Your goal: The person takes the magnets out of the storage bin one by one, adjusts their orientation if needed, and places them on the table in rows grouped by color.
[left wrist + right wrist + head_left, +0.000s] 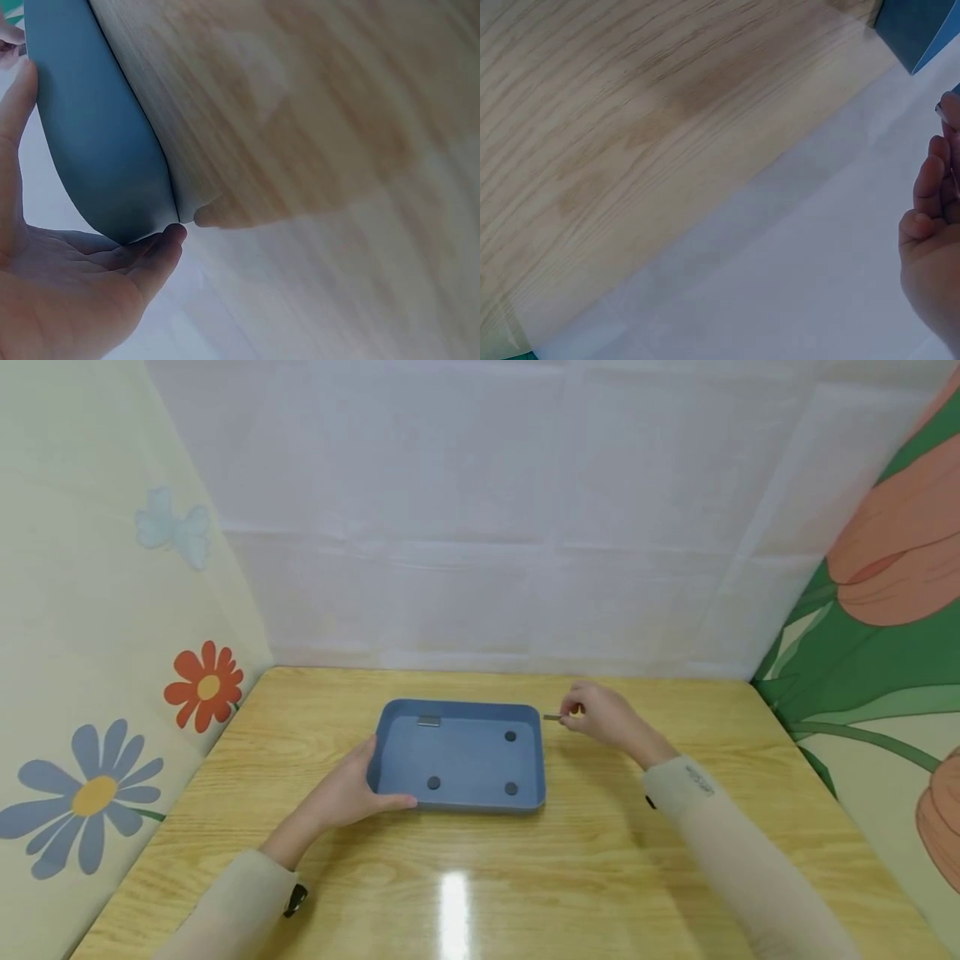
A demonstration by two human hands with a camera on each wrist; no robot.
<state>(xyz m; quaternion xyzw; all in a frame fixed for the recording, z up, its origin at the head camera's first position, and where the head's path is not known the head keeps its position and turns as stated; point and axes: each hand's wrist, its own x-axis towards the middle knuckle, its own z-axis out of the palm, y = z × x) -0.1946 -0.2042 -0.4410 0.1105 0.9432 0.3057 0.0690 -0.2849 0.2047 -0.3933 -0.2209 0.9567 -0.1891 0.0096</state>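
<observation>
A shallow blue rectangular tray (pixel 472 756) with rounded corners lies on the wooden table. My left hand (pixel 347 789) grips its left end, thumb along the near side and fingers round the left wall; the left wrist view shows the fingertips (pixel 175 232) at the tray's lower edge. Inside the tray are three dark round discs (pixel 510 788) and a small silvery rectangular piece (pixel 429 721) by the back wall. Just off the tray's back right corner, my right hand (pixel 606 718) pinches a small thin grey strip (pixel 551 717) between thumb and fingertips.
The wooden table (pixel 480 852) ends at a white sheet (pixel 480 568) hanging behind it. Flower-printed panels stand along the left (pixel 90 610) and right (pixel 885 693) sides.
</observation>
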